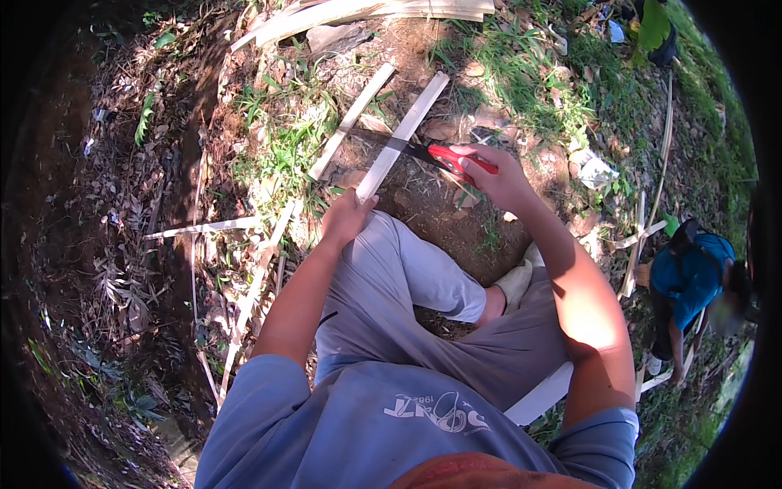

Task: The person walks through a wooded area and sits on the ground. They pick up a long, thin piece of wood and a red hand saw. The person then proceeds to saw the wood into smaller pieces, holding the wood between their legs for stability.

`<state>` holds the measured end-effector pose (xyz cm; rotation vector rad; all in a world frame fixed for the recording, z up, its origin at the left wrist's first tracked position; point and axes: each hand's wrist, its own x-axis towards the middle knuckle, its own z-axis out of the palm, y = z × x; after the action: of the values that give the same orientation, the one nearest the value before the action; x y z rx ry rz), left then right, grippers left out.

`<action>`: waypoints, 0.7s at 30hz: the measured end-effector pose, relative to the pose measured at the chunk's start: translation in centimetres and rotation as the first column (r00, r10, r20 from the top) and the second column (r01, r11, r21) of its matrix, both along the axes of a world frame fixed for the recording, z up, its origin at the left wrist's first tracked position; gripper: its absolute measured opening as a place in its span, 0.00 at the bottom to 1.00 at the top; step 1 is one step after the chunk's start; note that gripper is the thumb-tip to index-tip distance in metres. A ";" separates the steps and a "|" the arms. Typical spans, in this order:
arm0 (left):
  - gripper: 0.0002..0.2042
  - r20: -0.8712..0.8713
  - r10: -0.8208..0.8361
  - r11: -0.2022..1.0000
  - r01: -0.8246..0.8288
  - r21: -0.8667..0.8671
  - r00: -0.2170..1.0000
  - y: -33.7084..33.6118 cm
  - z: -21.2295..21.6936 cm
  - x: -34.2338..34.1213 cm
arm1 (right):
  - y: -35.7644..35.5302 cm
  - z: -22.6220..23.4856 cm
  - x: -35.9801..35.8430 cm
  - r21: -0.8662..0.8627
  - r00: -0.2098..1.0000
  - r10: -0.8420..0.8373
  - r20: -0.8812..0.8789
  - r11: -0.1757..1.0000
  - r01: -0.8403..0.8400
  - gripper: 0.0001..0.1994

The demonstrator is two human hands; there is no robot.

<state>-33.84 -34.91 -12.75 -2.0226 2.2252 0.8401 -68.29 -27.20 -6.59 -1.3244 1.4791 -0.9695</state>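
Your left hand (349,216), around 10 o'clock from the middle of the view, is clamped on the near end of a pale wooden strip (415,118), just beside your bent knee. From there the strip slants away toward 1 o'clock. Your right hand (491,173), at 2 o'clock, is closed around the red handle (446,157) of a saw, whose dark blade (417,151) points toward 10 o'clock and crosses the strip; you cannot tell from here how deep any cut goes. A second pale strip (350,124) lies on the ground toward 11 o'clock, nearly parallel to the first and apart from it. At 12 o'clock, near the top edge, more long pale strips (391,11) lie bunched together, with a grey stone (338,38) just on your side of them. Between 2 and 3 o'clock, a crumpled white item (597,173) rests on the grass. Well apart from you, at 3 o'clock, a co-worker in a blue top (692,273) bends forward.
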 end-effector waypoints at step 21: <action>0.29 -0.019 -0.029 1.000 0.029 0.009 0.999 0.2 0.5 -0.5 | 6.5 6.9 -5.4 0.154 0.991 -0.104 0.085 0.984 0.090 0.16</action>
<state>-34.30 -34.69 -12.24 -1.9814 2.2505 0.8691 -73.65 -20.66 0.33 -1.0941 1.5255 -0.9488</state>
